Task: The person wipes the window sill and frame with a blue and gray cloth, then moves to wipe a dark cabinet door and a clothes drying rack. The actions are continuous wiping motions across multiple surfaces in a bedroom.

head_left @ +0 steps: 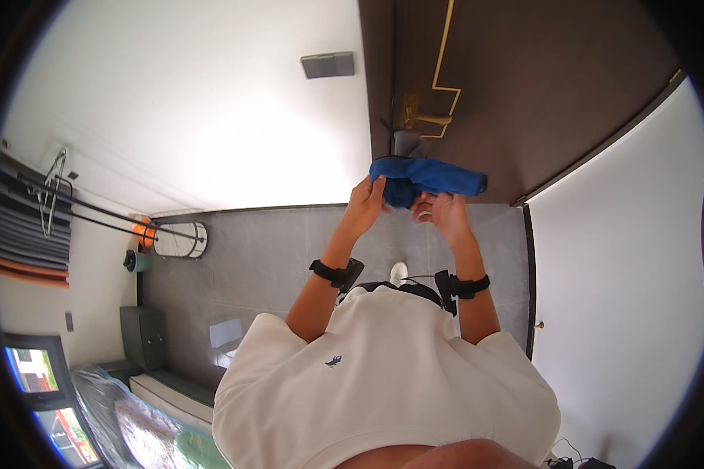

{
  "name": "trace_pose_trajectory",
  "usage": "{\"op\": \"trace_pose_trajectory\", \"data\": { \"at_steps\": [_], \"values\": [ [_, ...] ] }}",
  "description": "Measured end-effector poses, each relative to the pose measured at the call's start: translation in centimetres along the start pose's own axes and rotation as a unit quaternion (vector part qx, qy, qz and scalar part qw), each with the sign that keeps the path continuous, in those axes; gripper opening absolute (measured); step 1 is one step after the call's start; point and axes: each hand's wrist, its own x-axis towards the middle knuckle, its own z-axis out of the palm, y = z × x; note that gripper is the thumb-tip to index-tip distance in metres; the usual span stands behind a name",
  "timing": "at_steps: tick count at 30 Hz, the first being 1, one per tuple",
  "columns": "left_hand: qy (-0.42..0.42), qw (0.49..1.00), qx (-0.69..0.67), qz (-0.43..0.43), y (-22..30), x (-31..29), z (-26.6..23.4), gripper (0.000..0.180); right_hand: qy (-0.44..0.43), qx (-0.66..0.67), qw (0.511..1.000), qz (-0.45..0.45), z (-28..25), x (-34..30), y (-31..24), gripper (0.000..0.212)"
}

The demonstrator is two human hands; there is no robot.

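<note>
A bunched piece of blue cloth (434, 173) with a dark edge at its right end is held up in front of the dark brown door. At its left end, my left hand (365, 205) is closed on the cloth, thumb lying on top. My right hand (443, 215) is against the lower side of the right part, its fingers curled and slightly blurred. Some of its fingertips are hidden by the fabric. What kind of item the cloth is cannot be made out.
The brown door (540, 86) has a gold handle (430, 119) just beyond the cloth. A clothes rack with hangers (55, 195) is at the left. An oval mirror-like piece (181, 240) and a dark cabinet (141, 336) stand on the grey tiled floor (266, 242).
</note>
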Motion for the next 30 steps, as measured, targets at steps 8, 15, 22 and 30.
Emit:
{"op": "trace_pose_trajectory", "data": {
  "at_steps": [8, 15, 22, 30],
  "values": [
    [0.001, 0.877, 0.175, 0.448, 13.2, 14.6, 1.9, 0.045, 0.073, 0.043, 0.958, -0.276, -0.7, 12.1, -14.9, 0.047],
    [0.118, 0.705, 0.303, 0.630, 32.1, 25.2, 2.5, 0.046, 0.136, -0.109, 0.831, -0.528, -2.1, 22.1, -36.1, 0.029],
    [0.275, 0.586, 0.445, 0.619, 32.1, 30.2, 2.7, 0.058, 0.253, -0.599, 0.453, -0.610, 1.8, 23.0, -42.6, 0.052],
    [0.220, 0.703, 0.420, 0.530, 15.7, 28.8, 5.0, 0.059, 0.204, -0.587, 0.566, -0.542, -5.3, 22.8, -29.0, 0.044]
  ]
}}
